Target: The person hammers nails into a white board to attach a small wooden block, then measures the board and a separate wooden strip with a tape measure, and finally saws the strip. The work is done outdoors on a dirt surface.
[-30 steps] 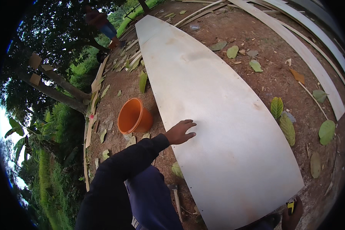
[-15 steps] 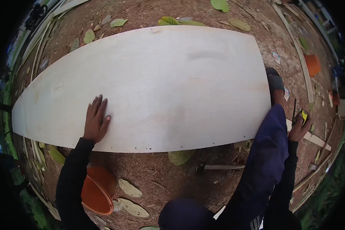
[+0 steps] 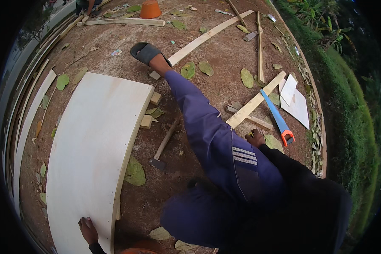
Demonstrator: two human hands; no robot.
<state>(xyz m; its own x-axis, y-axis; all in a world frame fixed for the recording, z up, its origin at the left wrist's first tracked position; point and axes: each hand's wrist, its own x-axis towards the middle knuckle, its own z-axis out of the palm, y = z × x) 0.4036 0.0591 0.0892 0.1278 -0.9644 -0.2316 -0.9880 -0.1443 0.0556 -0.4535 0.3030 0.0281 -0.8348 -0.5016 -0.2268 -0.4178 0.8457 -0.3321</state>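
Panel [image 3: 89, 161] lies L, long axis near–far. L hand [image 3: 88, 233] nearer: palm down on its near end, fingers slightly apart, nothing gripped. R hand [image 3: 255, 138] well R, curled round a yellow item [image 3: 251, 134], mostly hidden. Qty: 1 panel; 1 hammer [image 3: 164, 144], just R of it; 1 saw [image 3: 276, 112], R of R hand; 2 orange buckets [image 3: 150, 9], 1 far, 1 near (part showing).

Outdoor woodworking spot: bare dirt [image 3: 224, 82], pale wooden panel [image 3: 91, 146], timber strips [image 3: 255, 101], handsaw [image 3: 275, 112], hammer [image 3: 167, 138], fallen leaves [image 3: 247, 78], grassy bank [image 3: 347, 106]
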